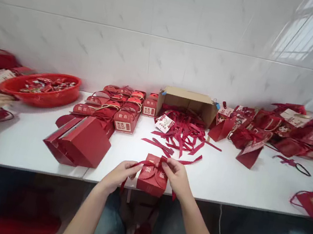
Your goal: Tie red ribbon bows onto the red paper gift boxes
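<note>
A small red gift box (151,185) with gold characters sits at the table's front edge, right before me. A red ribbon (148,163) runs across its top, with a loop or knot near the middle. My left hand (122,173) pinches the ribbon's left part beside the box. At the box's upper right, my right hand (175,175) has its fingers closed on the ribbon's other part. Ribbon ends hang down on both sides of the box. Whether the knot is tight I cannot tell.
Beyond the box, loose red ribbons (185,132) spill from a cardboard box (189,95). Left of them stand several finished-looking red boxes (126,119) and larger red cartons (85,143). A red basin (40,96) holds wrapped sweets. Red bags (251,129) lie right. Co-workers' hands flank me.
</note>
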{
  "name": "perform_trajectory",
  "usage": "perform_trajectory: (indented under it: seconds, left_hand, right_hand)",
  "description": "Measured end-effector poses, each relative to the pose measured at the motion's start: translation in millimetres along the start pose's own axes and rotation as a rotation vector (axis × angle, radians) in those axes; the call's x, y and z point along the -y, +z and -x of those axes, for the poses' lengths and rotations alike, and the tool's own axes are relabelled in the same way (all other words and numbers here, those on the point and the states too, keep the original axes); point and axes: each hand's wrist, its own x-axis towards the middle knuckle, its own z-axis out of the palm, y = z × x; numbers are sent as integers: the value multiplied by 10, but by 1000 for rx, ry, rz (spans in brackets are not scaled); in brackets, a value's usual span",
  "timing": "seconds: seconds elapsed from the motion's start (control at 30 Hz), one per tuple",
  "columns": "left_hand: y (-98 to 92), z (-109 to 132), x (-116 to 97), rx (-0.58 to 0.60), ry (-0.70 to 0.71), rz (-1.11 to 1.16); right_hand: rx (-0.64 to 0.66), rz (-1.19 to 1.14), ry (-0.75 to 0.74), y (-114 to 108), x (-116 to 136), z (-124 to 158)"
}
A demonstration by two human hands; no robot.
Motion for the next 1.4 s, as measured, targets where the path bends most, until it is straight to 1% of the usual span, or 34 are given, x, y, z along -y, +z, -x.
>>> perform_trajectory:
  seconds: [0.07,0.17,0.2,0.27,0.33,0.4,0.43,0.5,0.53,0.57,0.6,0.67,0.7,0.73,0.77,0.8,0.87,0.9,0.93,1.0,1.1,1.17,1.23,1.33,1.4]
  left_hand:
    - [-61,29,-77,-61,8,-36]
    - [-136,79,-293,-79,93,-182]
    - [-153,94,-395,-61,144,-255]
    - [-169,100,-613,16,252,-370]
    - [-149,45,-800,88,344,-423]
    - [-87,-88,-903,128,412,-418]
    - [-41,-180,-916,135,431,-403]
    - [61,-383,-869,105,450,-376]
    - [108,-475,-818,49,465,-391]
    - [144,-550,-754,-43,487,-426]
    - [166,-600,-684,-158,509,-466]
    - [162,-611,-545,-391,530,-496]
    - [140,-574,-485,-466,530,-481]
    - [112,-517,-435,-487,526,-453]
    - [85,-447,-397,-451,523,-424]
    - [65,-374,-371,-371,516,-404]
    - [61,-249,-344,-174,495,-377]
    - [78,-209,-338,-104,485,-363]
    - [105,-186,-333,-67,477,-351]
    - [166,-182,-319,-70,463,-331]
    - [227,-211,-284,-119,439,-328]
    - [235,-215,-264,-135,449,-325]
    - [231,-204,-251,-125,467,-316]
    - [234,-184,-235,-99,452,-326]
    - [245,-185,-217,-113,443,-337]
  right_hand:
    - [-37,25,17,8,-17,-17]
    - [-79,151,18,27,-19,-37]
    - [-88,218,8,35,-9,-41]
    - [-89,346,-34,49,23,-41]
    - [-55,433,-106,55,63,-31]
    - [8,484,-192,50,96,-14]
    - [40,504,-231,44,106,-4]
    - [80,539,-280,30,109,11]
    - [80,545,-286,24,103,16]
    - [67,542,-285,18,92,18]
    - [45,529,-279,15,79,17]
    - [5,480,-258,10,52,10]
    - [-6,453,-243,7,41,5]
    - [-9,431,-227,5,33,1]
    - [-5,414,-213,1,29,-1]
    - [4,401,-202,-2,27,-2]
    - [25,386,-186,-8,26,1]
    - [35,379,-179,-10,24,4]
    - [42,368,-172,-11,20,6]
    - [35,327,-153,-10,5,11]
    - [-1,251,-118,-4,-23,18]
    - [-19,236,-107,3,-33,21]
    - [-23,239,-113,9,-33,24]
    - [-21,242,-119,12,-26,23]
    - [-15,260,-131,5,-17,23]
